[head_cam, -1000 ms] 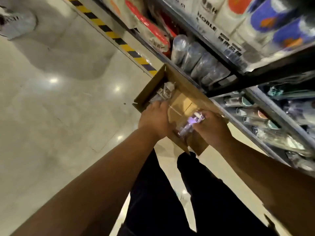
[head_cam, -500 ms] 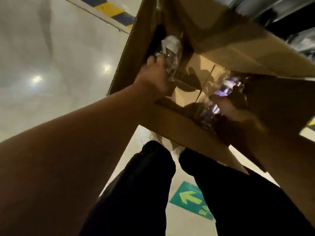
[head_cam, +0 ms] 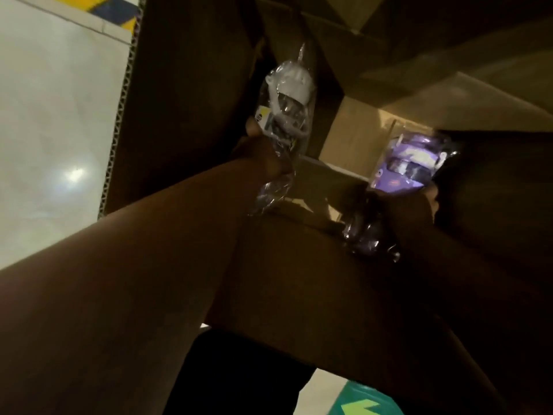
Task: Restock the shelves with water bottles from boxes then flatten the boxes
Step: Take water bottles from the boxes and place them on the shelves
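Observation:
An open brown cardboard box [head_cam: 287, 280] fills most of the view, its near wall just above my legs. My left hand [head_cam: 263, 157] grips a plastic-wrapped water bottle with a white lid [head_cam: 287, 106], held upright inside the box by its left wall. My right hand [head_cam: 410, 211] grips a second wrapped bottle with a purple lid [head_cam: 404, 169] near the right flap. Both bottles sit in crinkled clear bags. The box floor between them shows pale cardboard.
Glossy pale floor tiles [head_cam: 54, 130] lie to the left, with a yellow and dark striped line [head_cam: 98, 7] at the top. A green floor arrow sign [head_cam: 362, 407] shows at the bottom by my dark trousers [head_cam: 239, 378]. The box flaps [head_cam: 449, 70] block the shelves.
The view has dropped much closer to the box. My left hand went from reaching along the left wall to gripping the white-lidded bottle; my right hand kept hold of the purple-lidded one.

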